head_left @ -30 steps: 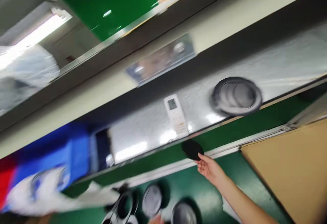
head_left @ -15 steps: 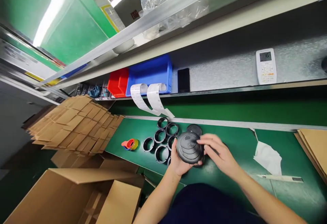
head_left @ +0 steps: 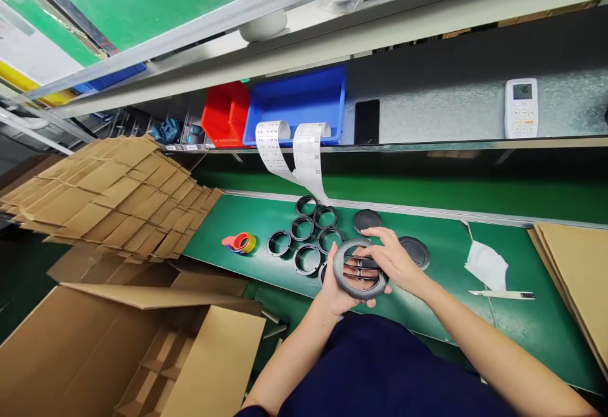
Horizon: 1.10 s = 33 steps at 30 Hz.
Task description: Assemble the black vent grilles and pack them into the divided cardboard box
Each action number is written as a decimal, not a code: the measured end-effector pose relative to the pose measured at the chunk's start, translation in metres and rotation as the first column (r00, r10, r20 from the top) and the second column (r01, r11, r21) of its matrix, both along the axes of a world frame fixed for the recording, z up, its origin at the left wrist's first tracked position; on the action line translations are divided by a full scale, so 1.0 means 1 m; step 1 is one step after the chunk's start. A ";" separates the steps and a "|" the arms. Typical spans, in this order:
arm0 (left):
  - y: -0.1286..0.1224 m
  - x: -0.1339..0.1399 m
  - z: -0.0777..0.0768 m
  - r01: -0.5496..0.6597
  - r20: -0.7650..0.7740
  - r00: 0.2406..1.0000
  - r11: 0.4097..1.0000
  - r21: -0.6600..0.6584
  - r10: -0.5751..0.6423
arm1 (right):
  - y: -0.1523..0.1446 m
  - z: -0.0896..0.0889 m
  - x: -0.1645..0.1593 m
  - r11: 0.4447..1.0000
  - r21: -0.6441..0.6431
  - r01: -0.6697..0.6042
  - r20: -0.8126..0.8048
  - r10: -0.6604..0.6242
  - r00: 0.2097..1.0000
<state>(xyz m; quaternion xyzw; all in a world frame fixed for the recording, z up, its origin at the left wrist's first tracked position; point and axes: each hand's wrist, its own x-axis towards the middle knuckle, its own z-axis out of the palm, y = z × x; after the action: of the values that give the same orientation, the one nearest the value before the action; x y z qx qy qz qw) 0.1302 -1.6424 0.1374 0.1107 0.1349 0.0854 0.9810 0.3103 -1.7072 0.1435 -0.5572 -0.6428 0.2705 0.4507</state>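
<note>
My left hand (head_left: 338,293) is wrapped around a round black air vent (head_left: 339,266) from below and the left, its fingers visible through the opening. The vent's slats stand edge-on with gaps between them. Over the vent's right side lies my right hand (head_left: 396,262), fingers bent onto the slats and rim; its thumb is hidden. Several black rings (head_left: 306,259) stand just left of the vent on the green bench (head_left: 446,306). Behind it lies a black disc-shaped vent (head_left: 367,220), and another black disc (head_left: 414,252) is to the right, partly behind my right hand.
Orange and yellow rings (head_left: 243,243) lie at left. Flattened cardboard (head_left: 109,195) and an open carton (head_left: 61,341) are beyond that edge. A cutter knife (head_left: 503,294) and white paper (head_left: 487,265) lie right. Label strips (head_left: 308,151) hang from the shelf holding a blue bin (head_left: 297,97).
The vent's slats have turned from closed flat to open, so I see through it. My right fingers have moved onto the slats. The camera view has shifted.
</note>
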 end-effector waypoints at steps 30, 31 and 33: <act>-0.035 -0.083 -0.115 -0.210 -0.586 0.808 0.959 -0.191 0.060 | -0.025 -0.135 -0.088 0.889 -0.377 -0.259 0.182 0.345 0.921; -0.035 -0.090 -0.120 -0.229 -0.656 0.751 0.963 -0.142 0.082 | -0.020 -0.143 -0.093 0.910 -0.363 -0.198 0.220 0.290 0.931; -0.035 -0.105 -0.128 -0.300 -0.783 0.597 0.954 -0.017 0.173 | -0.006 -0.161 -0.102 0.946 -0.319 -0.059 0.333 0.170 0.928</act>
<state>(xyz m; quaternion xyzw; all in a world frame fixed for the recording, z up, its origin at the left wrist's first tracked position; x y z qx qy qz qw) 0.0248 -1.6778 0.0095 0.0449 0.5617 0.1489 0.8126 0.2081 -1.7131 -0.0172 -0.6205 -0.6962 0.2868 0.2193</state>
